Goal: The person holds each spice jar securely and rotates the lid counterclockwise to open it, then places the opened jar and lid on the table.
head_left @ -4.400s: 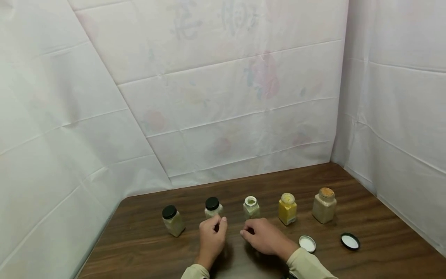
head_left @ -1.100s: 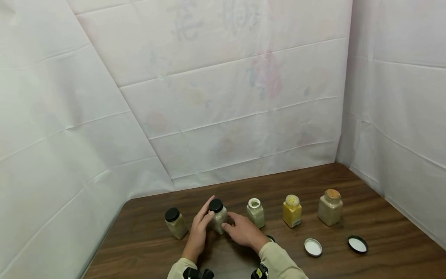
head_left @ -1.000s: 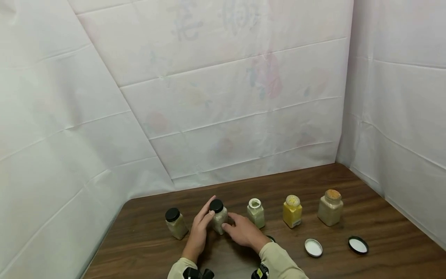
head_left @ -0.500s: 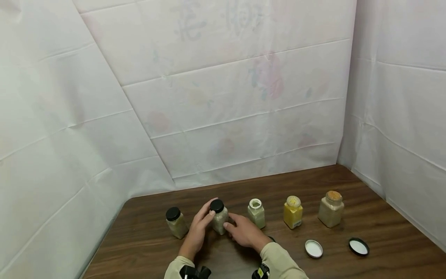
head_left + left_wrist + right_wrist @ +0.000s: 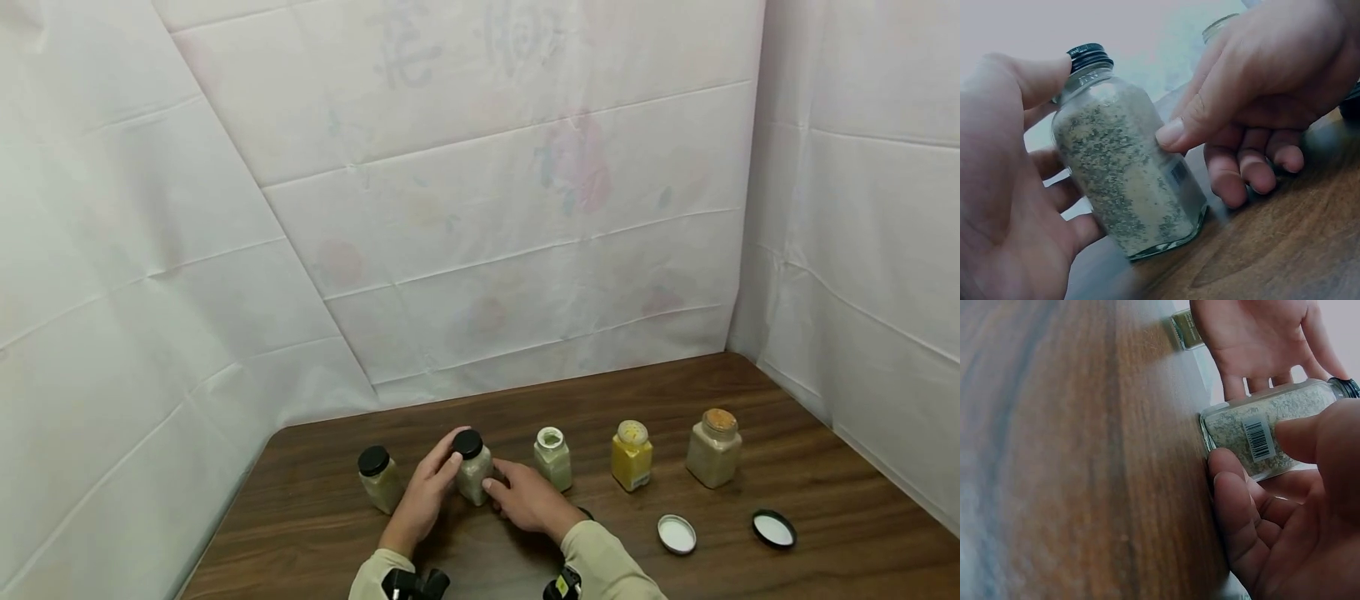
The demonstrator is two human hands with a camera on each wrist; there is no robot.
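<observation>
A glass jar of pale speckled seasoning [image 5: 474, 478] with a black cap stands second from the left in a row on the brown table [image 5: 750, 492]. My left hand [image 5: 426, 493] cups its left side with straight fingers, the thumb at the neck. The left wrist view shows this jar [image 5: 1125, 181] against my left palm [image 5: 1004, 187]. My right hand [image 5: 527, 497] holds the jar's right side. Its thumb [image 5: 1310, 434] presses beside the barcode on the jar [image 5: 1244, 434], and the curled fingers lie at the base.
Another black-capped jar [image 5: 377, 478] stands at the far left. Right of my hands stand an uncapped pale jar [image 5: 552, 459], a yellow jar [image 5: 632, 456] and a beige jar [image 5: 714, 448]. A white lid [image 5: 677, 534] and a black-rimmed lid [image 5: 774, 529] lie nearer. White sheets wall the table.
About four seconds ago both hands lay curled on the table in front of the jars; now they are on the second jar. Over the last second they have hardly moved.
</observation>
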